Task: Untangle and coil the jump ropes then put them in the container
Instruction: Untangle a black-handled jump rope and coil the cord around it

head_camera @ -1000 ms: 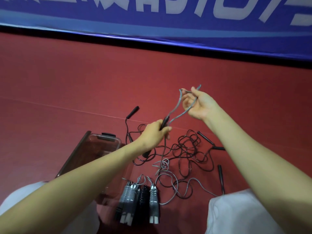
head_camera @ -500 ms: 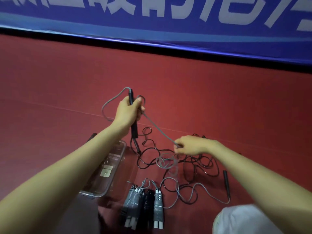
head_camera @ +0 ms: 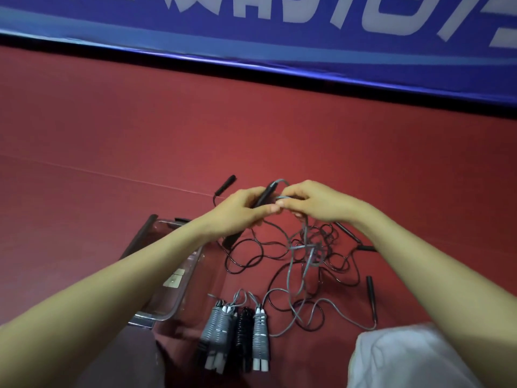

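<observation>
Since the earlier frame (head view), the right hand [head_camera: 316, 204] has been raised from the floor and brought against the left hand [head_camera: 240, 212] above the tangle [head_camera: 310, 252]. A black handle [head_camera: 264, 195] is gripped in the left hand, and a loop of the grey rope [head_camera: 280, 181] is pinched by the right hand beside it. The tangle lies on the red floor [head_camera: 112, 135], just right of the clear container [head_camera: 167, 317]; coiled ropes [head_camera: 237, 331] are laid nearer the person. If the grey rope is drawn up hard, a knot could be tightened where the black ropes are crossed.
</observation>
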Action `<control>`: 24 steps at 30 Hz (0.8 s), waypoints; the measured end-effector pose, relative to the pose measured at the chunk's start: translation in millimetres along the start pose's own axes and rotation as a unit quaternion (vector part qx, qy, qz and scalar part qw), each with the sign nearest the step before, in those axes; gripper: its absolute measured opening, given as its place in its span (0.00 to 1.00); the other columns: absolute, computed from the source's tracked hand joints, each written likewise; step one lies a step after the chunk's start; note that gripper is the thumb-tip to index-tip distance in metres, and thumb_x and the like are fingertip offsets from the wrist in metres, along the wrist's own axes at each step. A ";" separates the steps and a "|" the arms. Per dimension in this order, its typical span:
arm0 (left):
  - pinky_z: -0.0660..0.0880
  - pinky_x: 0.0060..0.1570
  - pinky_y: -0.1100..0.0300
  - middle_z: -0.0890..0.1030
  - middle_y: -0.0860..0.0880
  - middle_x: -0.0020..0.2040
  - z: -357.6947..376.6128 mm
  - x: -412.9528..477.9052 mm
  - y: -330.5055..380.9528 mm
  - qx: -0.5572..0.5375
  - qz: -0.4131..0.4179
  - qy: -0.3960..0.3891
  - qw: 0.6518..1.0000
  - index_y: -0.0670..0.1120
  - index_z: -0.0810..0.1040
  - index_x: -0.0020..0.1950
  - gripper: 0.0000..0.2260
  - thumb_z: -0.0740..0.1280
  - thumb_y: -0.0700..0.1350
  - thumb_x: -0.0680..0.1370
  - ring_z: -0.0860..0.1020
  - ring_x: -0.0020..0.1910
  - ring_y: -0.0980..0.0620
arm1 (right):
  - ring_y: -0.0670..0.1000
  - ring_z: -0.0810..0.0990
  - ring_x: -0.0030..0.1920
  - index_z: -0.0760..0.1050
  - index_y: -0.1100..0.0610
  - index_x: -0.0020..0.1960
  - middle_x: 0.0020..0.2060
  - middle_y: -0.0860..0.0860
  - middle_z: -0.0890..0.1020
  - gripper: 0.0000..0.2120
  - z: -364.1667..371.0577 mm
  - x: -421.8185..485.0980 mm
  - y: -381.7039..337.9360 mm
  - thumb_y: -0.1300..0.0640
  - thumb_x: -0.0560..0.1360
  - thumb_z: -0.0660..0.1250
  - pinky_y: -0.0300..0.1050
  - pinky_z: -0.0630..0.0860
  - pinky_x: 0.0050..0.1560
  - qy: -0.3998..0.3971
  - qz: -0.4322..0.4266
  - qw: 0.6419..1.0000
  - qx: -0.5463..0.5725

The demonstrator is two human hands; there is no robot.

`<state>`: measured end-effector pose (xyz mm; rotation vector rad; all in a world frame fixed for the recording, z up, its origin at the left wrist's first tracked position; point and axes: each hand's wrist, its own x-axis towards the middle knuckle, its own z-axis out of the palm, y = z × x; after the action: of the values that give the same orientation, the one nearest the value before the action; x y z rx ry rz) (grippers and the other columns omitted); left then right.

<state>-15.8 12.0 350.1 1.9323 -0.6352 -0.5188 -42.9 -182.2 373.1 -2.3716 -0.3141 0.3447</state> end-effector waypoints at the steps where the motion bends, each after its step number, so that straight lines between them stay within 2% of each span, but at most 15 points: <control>1: 0.66 0.30 0.66 0.72 0.51 0.33 0.1 0.4 0.3 -0.007 -0.004 0.001 1.000 0.41 0.78 0.55 0.09 0.68 0.45 0.78 0.68 0.29 0.56 | 0.43 0.71 0.27 0.79 0.54 0.42 0.27 0.46 0.73 0.10 0.6 -1.7 -1.7 0.53 0.80 0.63 0.34 0.68 0.32 -0.005 0.006 1.000 0.023; 4: 0.64 0.27 0.64 0.73 0.49 0.31 -4.4 4.7 3.1 -0.084 -0.012 0.072 0.994 0.41 0.76 0.46 0.04 0.68 0.41 0.78 0.66 0.27 0.54 | 0.43 0.74 0.29 0.78 0.58 0.40 0.29 0.48 0.76 0.10 10.1 -8.2 5.0 0.56 0.79 0.65 0.34 0.72 0.35 -0.090 0.060 0.990 0.086; 6: 0.64 0.26 0.63 0.73 0.52 0.30 -10.9 10.5 5.5 -0.158 -0.014 0.141 0.977 0.45 0.75 0.42 0.05 0.68 0.40 0.77 0.66 0.26 0.54 | 0.44 0.76 0.33 0.75 0.55 0.39 0.32 0.48 0.79 0.09 20.0 -8.8 17.5 0.58 0.79 0.66 0.37 0.73 0.42 -0.146 0.095 0.983 0.053; 7: 0.64 0.26 0.63 0.73 0.53 0.29 -15.1 13.2 5.4 -0.177 -0.020 0.172 0.969 0.45 0.75 0.42 0.06 0.68 0.40 0.77 0.66 0.26 0.54 | 0.43 0.76 0.36 0.74 0.54 0.41 0.34 0.47 0.79 0.08 23.0 -7.4 24.1 0.58 0.79 0.65 0.38 0.72 0.45 -0.148 0.104 0.983 0.009; 10: 0.64 0.26 0.62 0.73 0.55 0.26 -23.5 19.3 -7.1 -0.194 -0.072 0.248 0.947 0.45 0.75 0.40 0.07 0.68 0.40 0.78 0.65 0.26 0.54 | 0.42 0.77 0.40 0.72 0.52 0.43 0.38 0.44 0.79 0.08 18.8 -1.9 38.0 0.61 0.80 0.60 0.41 0.71 0.46 -0.047 0.113 0.989 -0.077; 12: 0.64 0.26 0.62 0.73 0.53 0.27 -23.4 21.4 -15.9 -0.190 -0.108 0.274 0.936 0.45 0.74 0.39 0.08 0.68 0.41 0.78 0.65 0.26 0.53 | 0.48 0.79 0.42 0.71 0.51 0.43 0.38 0.46 0.79 0.09 7.8 -2.3 41.3 0.58 0.81 0.59 0.43 0.73 0.42 0.010 0.134 0.986 -0.103; 15: 0.64 0.28 0.61 0.75 0.50 0.31 -24.3 22.6 -18.7 -0.212 -0.122 0.299 0.922 0.45 0.73 0.39 0.09 0.68 0.41 0.78 0.65 0.26 0.53 | 0.54 0.76 0.45 0.71 0.50 0.44 0.38 0.48 0.76 0.07 -8.5 -6.2 45.1 0.52 0.80 0.61 0.48 0.71 0.46 0.043 0.170 0.961 -0.213; 18: 0.66 0.35 0.58 0.77 0.51 0.32 -39.7 23.8 -21.6 -0.159 -0.117 0.349 0.916 0.47 0.74 0.39 0.08 0.67 0.42 0.78 0.68 0.30 0.50 | 0.52 0.73 0.41 0.74 0.52 0.43 0.32 0.46 0.73 0.11 -20.6 -12.7 48.5 0.47 0.79 0.63 0.46 0.67 0.43 0.099 0.175 0.959 -0.201; 19: 0.66 0.37 0.57 0.78 0.49 0.35 -45.7 23.7 -23.2 -0.118 -0.124 0.352 0.920 0.46 0.76 0.40 0.06 0.67 0.42 0.78 0.69 0.33 0.48 | 0.51 0.72 0.38 0.76 0.53 0.42 0.30 0.46 0.73 0.12 -23.2 -14.3 49.1 0.46 0.78 0.64 0.46 0.66 0.40 0.121 0.158 0.966 -0.165; 21: 0.66 0.36 0.58 0.77 0.45 0.38 -49.6 21.2 -24.3 0.005 -0.150 0.299 0.942 0.42 0.78 0.46 0.02 0.66 0.36 0.76 0.71 0.35 0.47 | 0.47 0.70 0.33 0.79 0.54 0.40 0.28 0.46 0.73 0.12 -24.5 -14.9 47.3 0.47 0.77 0.67 0.44 0.65 0.37 0.149 0.111 0.979 -0.086; 22: 0.65 0.33 0.58 0.75 0.44 0.37 -45.1 19.3 -21.7 0.063 -0.166 0.258 0.949 0.41 0.77 0.49 0.06 0.65 0.33 0.75 0.70 0.33 0.46 | 0.46 0.69 0.33 0.78 0.55 0.40 0.29 0.46 0.73 0.12 -23.6 -14.4 44.2 0.48 0.77 0.66 0.43 0.64 0.36 0.144 0.091 0.983 -0.068; 24: 0.64 0.27 0.61 0.71 0.47 0.37 -29.7 16.0 -13.3 0.094 -0.162 0.208 0.960 0.38 0.77 0.55 0.12 0.64 0.30 0.72 0.69 0.32 0.50 | 0.46 0.69 0.35 0.75 0.55 0.40 0.33 0.47 0.73 0.12 -19.1 -11.9 37.3 0.50 0.80 0.63 0.43 0.64 0.38 0.100 0.056 0.990 -0.081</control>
<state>17.2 27.1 349.0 2.2546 -0.0972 -0.2398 -42.9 -224.6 363.1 -2.5644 -0.1174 0.1348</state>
